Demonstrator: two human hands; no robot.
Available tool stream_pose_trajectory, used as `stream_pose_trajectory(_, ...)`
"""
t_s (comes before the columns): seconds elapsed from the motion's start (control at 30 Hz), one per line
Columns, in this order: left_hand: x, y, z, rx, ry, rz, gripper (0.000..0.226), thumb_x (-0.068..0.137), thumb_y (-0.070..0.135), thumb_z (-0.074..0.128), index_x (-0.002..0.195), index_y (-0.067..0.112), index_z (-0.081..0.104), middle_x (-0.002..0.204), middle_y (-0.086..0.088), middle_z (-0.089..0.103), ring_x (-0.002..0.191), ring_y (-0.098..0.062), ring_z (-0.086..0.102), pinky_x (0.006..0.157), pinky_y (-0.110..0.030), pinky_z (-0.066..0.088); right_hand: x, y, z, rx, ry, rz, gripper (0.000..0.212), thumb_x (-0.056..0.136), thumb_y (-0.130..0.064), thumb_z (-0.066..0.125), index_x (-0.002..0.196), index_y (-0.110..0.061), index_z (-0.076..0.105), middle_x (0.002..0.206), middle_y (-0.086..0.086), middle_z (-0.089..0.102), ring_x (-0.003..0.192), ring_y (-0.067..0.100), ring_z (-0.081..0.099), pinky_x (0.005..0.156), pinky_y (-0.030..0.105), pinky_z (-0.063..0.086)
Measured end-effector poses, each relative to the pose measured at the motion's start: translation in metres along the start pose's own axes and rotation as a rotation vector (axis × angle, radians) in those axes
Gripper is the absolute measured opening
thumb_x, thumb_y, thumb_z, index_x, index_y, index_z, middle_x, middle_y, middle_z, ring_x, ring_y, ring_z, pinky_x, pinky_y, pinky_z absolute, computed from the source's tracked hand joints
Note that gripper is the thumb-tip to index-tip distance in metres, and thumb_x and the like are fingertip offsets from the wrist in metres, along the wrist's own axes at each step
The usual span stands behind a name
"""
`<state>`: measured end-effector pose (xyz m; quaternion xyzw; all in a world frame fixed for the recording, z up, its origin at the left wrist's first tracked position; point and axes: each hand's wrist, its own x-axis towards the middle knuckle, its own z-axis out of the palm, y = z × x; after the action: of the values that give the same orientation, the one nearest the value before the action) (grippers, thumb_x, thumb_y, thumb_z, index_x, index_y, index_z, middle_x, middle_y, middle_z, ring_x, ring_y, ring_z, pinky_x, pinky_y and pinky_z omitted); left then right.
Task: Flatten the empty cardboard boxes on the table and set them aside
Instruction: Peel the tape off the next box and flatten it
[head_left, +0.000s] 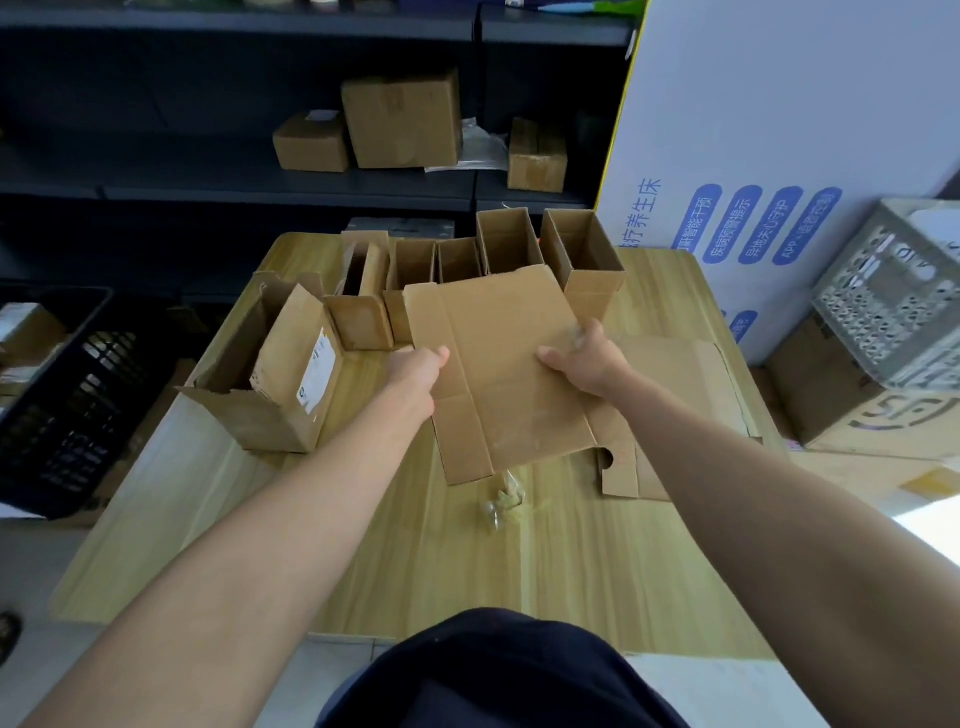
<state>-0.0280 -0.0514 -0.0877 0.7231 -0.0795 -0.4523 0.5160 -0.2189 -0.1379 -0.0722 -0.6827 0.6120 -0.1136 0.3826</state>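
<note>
A flattened cardboard box (498, 364) is held above the middle of the wooden table (363, 561). My left hand (415, 371) grips its left edge, thumb on top. My right hand (584, 358) grips its right edge, thumb on top. Under my right arm lies another flattened box (685, 384) on the table's right side. Several open, upright boxes (582, 254) stand in a row along the far edge. A larger open box with a white label (291, 384) lies tipped on the left.
A crumpled bit of clear tape (501, 501) lies on the table below the held box. A black crate (67, 395) stands on the floor at left. Dark shelves with boxes (400, 119) rise behind. A grey crate (893, 301) and cartons stand at right.
</note>
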Motion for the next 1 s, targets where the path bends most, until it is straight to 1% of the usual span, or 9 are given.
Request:
stream_pose_trajectory(0.07,-0.005,-0.004,0.011,0.064,-0.041,0.015,0.022,0.09,0.019,0.062,0.109,0.011,0.054,0.123,-0.007,0.057,0.101,-0.025,0.053,0.087,-0.035,0.042,0.001,0.015,-0.011,0.014,0.023,0.058,0.068,0.084,-0.045,0.066,0.134,-0.007,0.041,0.127,0.011,0.054,0.112,0.029,0.054,0.088,0.037,0.044)
stream_pose_trajectory(0.17,-0.008,-0.014,0.035,0.14,-0.17,-0.02,0.048,0.088,0.017,0.065,0.13,0.003,0.048,0.129,-0.012,0.056,0.11,-0.027,0.056,0.095,-0.04,0.045,0.0,0.039,-0.029,0.063,0.096,0.127,0.058,0.086,-0.038,0.065,0.131,-0.004,0.048,0.123,0.012,0.057,0.11,0.029,0.056,0.083,0.033,0.043)
stream_pose_trajectory(0.43,-0.03,-0.041,0.121,0.456,-0.418,-0.05,0.037,0.085,-0.003,0.062,0.121,-0.003,0.053,0.114,-0.017,0.062,0.094,-0.025,0.06,0.075,-0.036,0.05,0.001,0.114,-0.083,0.033,0.285,0.265,0.046,0.089,-0.031,0.062,0.126,-0.005,0.052,0.121,0.015,0.059,0.112,0.031,0.056,0.082,0.032,0.043)
stream_pose_trajectory(0.57,-0.036,-0.052,0.163,0.487,-0.438,-0.02,0.044,0.082,-0.009,0.062,0.124,0.0,0.05,0.117,-0.016,0.062,0.106,-0.029,0.06,0.092,-0.044,0.05,0.006,0.148,-0.108,0.063,0.344,0.273,0.043,0.087,-0.028,0.065,0.122,-0.006,0.055,0.118,0.014,0.06,0.107,0.031,0.057,0.084,0.034,0.044)
stream_pose_trajectory(0.63,-0.034,-0.058,0.183,0.485,-0.44,-0.017,0.051,0.082,-0.009,0.063,0.129,0.0,0.045,0.106,-0.012,0.062,0.101,-0.028,0.06,0.089,-0.042,0.051,0.011,0.164,-0.116,0.051,0.35,0.285,0.043,0.087,-0.029,0.065,0.122,-0.006,0.056,0.119,0.014,0.06,0.109,0.031,0.057,0.089,0.036,0.046)
stream_pose_trajectory(0.7,-0.031,-0.063,0.2,0.501,-0.432,-0.012,0.055,0.081,-0.008,0.065,0.13,0.001,0.044,0.104,-0.011,0.06,0.098,-0.027,0.058,0.083,-0.04,0.052,0.017,0.178,-0.122,0.051,0.335,0.313,0.044,0.088,-0.028,0.064,0.124,-0.005,0.054,0.122,0.014,0.059,0.111,0.032,0.056,0.09,0.035,0.044)
stream_pose_trajectory(0.77,-0.027,-0.069,0.214,0.537,-0.406,0.0,0.054,0.08,-0.006,0.068,0.128,0.003,0.045,0.116,-0.013,0.059,0.102,-0.028,0.057,0.083,-0.039,0.05,0.023,0.188,-0.124,0.018,0.289,0.327,0.048,0.089,-0.027,0.064,0.128,-0.004,0.051,0.125,0.016,0.056,0.114,0.032,0.054,0.09,0.035,0.043)
stream_pose_trajectory(0.9,-0.014,-0.085,0.232,0.62,-0.319,0.016,0.059,0.078,-0.001,0.072,0.13,0.004,0.045,0.126,-0.013,0.055,0.113,-0.03,0.054,0.092,-0.037,0.047,0.037,0.204,-0.119,-0.127,0.122,0.312,0.059,0.083,-0.025,0.069,0.13,-0.003,0.041,0.126,0.016,0.053,0.115,0.033,0.052,0.089,0.034,0.043)
stream_pose_trajectory(1.0,-0.003,-0.097,0.238,0.713,-0.245,0.054,0.059,0.077,0.001,0.073,0.13,0.0,0.047,0.131,-0.016,0.051,0.118,-0.03,0.051,0.085,-0.029,0.042,0.047,0.216,-0.113,-0.16,-0.038,0.371,0.066,0.081,-0.022,0.07,0.136,-0.006,0.036,0.129,0.015,0.049,0.116,0.031,0.051,0.083,0.03,0.042)
